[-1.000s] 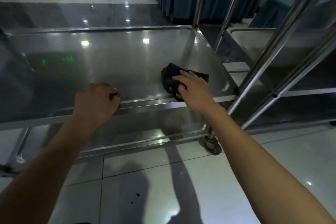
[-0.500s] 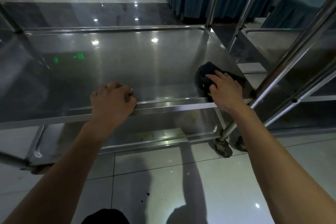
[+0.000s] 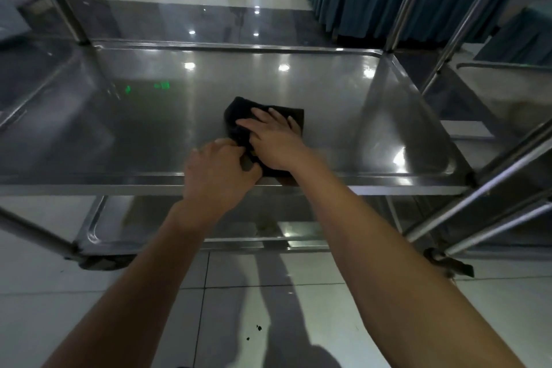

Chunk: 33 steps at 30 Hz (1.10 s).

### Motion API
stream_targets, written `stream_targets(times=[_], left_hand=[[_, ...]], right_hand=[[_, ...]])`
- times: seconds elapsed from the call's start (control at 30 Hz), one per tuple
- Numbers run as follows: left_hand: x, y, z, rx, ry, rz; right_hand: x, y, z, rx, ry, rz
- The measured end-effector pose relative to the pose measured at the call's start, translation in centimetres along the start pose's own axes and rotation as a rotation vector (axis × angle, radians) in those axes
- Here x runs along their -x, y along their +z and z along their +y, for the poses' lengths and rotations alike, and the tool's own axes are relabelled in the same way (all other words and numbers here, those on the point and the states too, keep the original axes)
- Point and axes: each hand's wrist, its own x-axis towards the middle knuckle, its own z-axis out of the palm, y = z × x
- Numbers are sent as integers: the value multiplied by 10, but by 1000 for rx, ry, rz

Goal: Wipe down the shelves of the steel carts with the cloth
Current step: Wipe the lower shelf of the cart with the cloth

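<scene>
On the middle shelf: the dark folded cloth [image 3: 263, 116] lies flat on the shiny steel cart shelf [image 3: 343, 104], near its front rim, about mid-width.
Right hand [image 3: 276, 137]: straight fingers pressed flat on the cloth; no closed grip.
Left hand [image 3: 219, 167]: grip pinching the cloth's near-left edge.
Key relation: cloth's long axis runs left–right; unwiped-looking steel spreads widest to the left.
Below: lower shelf [image 3: 179, 221], with smudges.
</scene>
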Motion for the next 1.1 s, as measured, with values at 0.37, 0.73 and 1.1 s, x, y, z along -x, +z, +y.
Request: stream_targets(times=[0.37, 0.73, 1.1], left_hand=[[1, -2, 5, 1, -42, -79], [-25, -13, 55, -82, 0, -248], [-31, 6, 68, -107, 143, -208]], right_hand=[[-1, 0, 1, -42, -39, 33], [34, -26, 88, -48, 123, 102], [107, -77, 193, -41, 404, 201]])
